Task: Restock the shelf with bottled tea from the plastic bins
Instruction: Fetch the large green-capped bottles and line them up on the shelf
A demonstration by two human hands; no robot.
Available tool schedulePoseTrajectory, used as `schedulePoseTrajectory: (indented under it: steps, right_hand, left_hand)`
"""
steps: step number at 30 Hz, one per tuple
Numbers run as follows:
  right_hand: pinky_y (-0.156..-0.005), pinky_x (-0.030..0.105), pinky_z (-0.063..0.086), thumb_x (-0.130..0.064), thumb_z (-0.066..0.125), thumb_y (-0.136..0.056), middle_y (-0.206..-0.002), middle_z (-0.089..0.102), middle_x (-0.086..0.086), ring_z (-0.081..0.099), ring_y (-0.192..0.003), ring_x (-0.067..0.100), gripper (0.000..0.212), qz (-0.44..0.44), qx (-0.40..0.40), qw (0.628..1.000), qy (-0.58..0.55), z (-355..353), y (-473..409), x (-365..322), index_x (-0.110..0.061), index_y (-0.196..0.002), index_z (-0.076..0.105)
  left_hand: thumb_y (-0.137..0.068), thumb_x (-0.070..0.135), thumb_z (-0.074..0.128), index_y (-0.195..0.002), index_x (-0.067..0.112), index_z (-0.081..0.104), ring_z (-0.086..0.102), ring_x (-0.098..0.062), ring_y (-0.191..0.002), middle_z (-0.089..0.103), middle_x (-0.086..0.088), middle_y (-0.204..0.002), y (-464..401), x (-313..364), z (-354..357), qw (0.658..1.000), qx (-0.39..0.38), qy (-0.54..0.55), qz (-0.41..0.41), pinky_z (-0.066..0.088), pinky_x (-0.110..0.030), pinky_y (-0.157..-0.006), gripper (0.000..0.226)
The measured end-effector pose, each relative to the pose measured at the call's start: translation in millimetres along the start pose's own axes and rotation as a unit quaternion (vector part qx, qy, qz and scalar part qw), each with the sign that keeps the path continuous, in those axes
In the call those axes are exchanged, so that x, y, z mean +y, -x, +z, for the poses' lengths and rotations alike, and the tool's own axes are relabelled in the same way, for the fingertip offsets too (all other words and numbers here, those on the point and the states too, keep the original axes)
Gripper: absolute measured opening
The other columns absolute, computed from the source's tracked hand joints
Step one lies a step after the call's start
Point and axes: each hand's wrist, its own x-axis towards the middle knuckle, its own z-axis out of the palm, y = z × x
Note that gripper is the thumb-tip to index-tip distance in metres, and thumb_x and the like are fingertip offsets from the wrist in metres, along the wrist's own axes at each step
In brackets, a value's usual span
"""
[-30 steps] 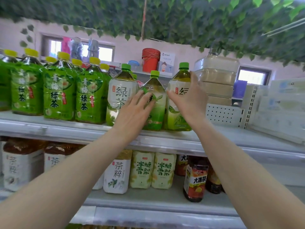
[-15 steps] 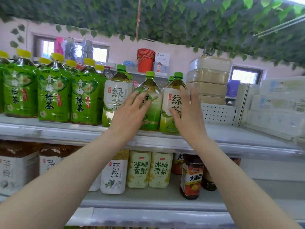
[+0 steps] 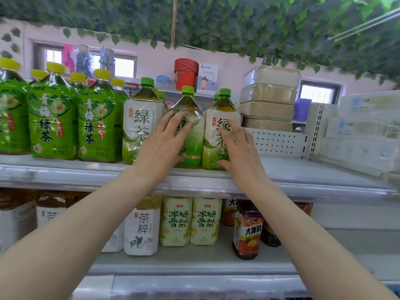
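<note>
Three green-capped tea bottles stand side by side on the upper shelf [image 3: 303, 169]. The middle bottle [image 3: 192, 135] is turned edge-on; my left hand [image 3: 162, 146] lies flat against its front with fingers spread. The right bottle [image 3: 218, 118] has a white and green label; my right hand [image 3: 240, 152] rests on its front, fingers apart, not wrapped around it. The left bottle [image 3: 140, 126] stands untouched next to my left hand. No plastic bin is in view.
Yellow-capped green tea bottles [image 3: 54, 118] fill the upper shelf's left side. A perforated white divider [image 3: 279, 144] and stacked beige boxes [image 3: 268, 98] stand to the right. The lower shelf holds pear drinks [image 3: 190, 221], a white tea bottle [image 3: 141, 230] and iced tea [image 3: 247, 232].
My right hand slid from the right bottle's far side to its front. That bottle turned and shifted closer to the middle one. My left hand stayed on the middle bottle.
</note>
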Motion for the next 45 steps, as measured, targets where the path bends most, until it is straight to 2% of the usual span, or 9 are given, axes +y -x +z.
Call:
schedulePoseTrajectory:
  steps: [6,11,14,17,22,25,36,40,45]
  right_hand:
    - [-0.091,0.042,0.052,-0.032,0.079,-0.081,-0.16,0.016,0.003,0.023,-0.141,0.03,0.085,-0.018,-0.002,0.999,0.045,0,-5,3,-0.022,-0.151,0.032]
    - [-0.104,0.048,0.044,-0.042,0.081,-0.076,-0.145,0.045,0.015,0.039,-0.133,0.038,0.08,-0.094,0.033,0.987,0.126,-3,-9,19,-0.012,-0.142,0.048]
    - [-0.099,0.05,0.047,-0.039,0.08,-0.079,-0.138,0.051,0.016,0.044,-0.13,0.038,0.074,-0.127,0.051,0.979,0.153,-4,-13,28,-0.008,-0.139,0.05]
    - [-0.096,0.05,0.049,-0.035,0.077,-0.081,-0.135,0.053,0.018,0.048,-0.128,0.038,0.073,-0.161,0.066,0.97,0.168,-9,-10,28,-0.004,-0.14,0.049]
    - [-0.096,0.048,0.047,-0.034,0.072,-0.084,-0.13,0.055,0.018,0.051,-0.122,0.038,0.067,-0.185,0.077,0.959,0.202,-29,7,4,-0.003,-0.139,0.049]
    - [-0.095,0.049,0.047,-0.032,0.071,-0.085,-0.129,0.055,0.018,0.05,-0.121,0.037,0.063,-0.188,0.066,0.958,0.204,-41,28,-24,-0.003,-0.137,0.049]
    - [-0.096,0.047,0.045,-0.027,0.065,-0.09,-0.126,0.059,0.019,0.055,-0.116,0.039,0.054,-0.169,0.016,0.969,0.178,-42,149,-128,-0.001,-0.136,0.052]
    - [-0.096,0.047,0.044,-0.03,0.057,-0.092,-0.125,0.059,0.018,0.055,-0.118,0.039,0.051,-0.154,-0.038,0.978,0.134,-22,211,-159,-0.003,-0.135,0.053]
    - [-0.092,0.047,0.042,-0.029,0.058,-0.095,-0.127,0.057,0.021,0.052,-0.112,0.039,0.049,-0.16,-0.13,0.975,0.081,23,291,-191,-0.002,-0.135,0.052]
  left_hand:
    - [-0.07,0.033,0.084,-0.148,0.015,0.034,0.018,-0.031,-0.146,0.023,-0.01,-0.157,1,-3,2,1.0,0.007,-0.013,0.005,0.057,-0.047,-0.084,0.094]
    - [-0.07,0.038,0.083,-0.147,0.014,0.037,0.022,-0.032,-0.145,0.025,-0.01,-0.156,0,-6,3,0.999,0.007,-0.037,0.019,0.057,-0.045,-0.082,0.093]
    - [-0.074,0.041,0.079,-0.142,0.01,0.043,0.028,-0.033,-0.142,0.032,-0.012,-0.153,1,-9,0,0.998,0.018,-0.038,0.04,0.054,-0.048,-0.092,0.083]
    - [-0.079,0.042,0.074,-0.137,0.005,0.05,0.04,-0.034,-0.136,0.046,-0.016,-0.143,8,-12,-11,0.996,0.041,-0.042,0.066,0.041,-0.045,-0.105,0.073]
    - [-0.079,0.04,0.074,-0.13,0.007,0.057,0.055,-0.032,-0.119,0.059,-0.014,-0.129,33,-25,-36,0.994,0.069,-0.015,0.086,0.048,-0.041,-0.096,0.063]
    - [-0.082,0.039,0.072,-0.134,0.009,0.055,0.055,-0.032,-0.117,0.059,-0.013,-0.128,58,-39,-49,0.993,0.051,0.015,0.102,0.046,-0.041,-0.098,0.062]
    - [-0.079,0.033,0.076,-0.126,0.008,0.061,0.061,-0.033,-0.107,0.063,-0.014,-0.12,197,-77,-62,0.985,0.0,0.113,0.132,0.053,-0.04,-0.085,0.056]
    - [-0.084,0.034,0.071,-0.132,0.007,0.056,0.056,-0.035,-0.115,0.06,-0.016,-0.127,259,-79,-48,0.977,-0.064,0.169,0.114,0.048,-0.046,-0.094,0.057]
    - [-0.087,0.035,0.068,-0.134,0.009,0.052,0.054,-0.038,-0.113,0.058,-0.016,-0.126,346,-79,-13,0.962,-0.129,0.224,0.086,0.047,-0.048,-0.091,0.056]
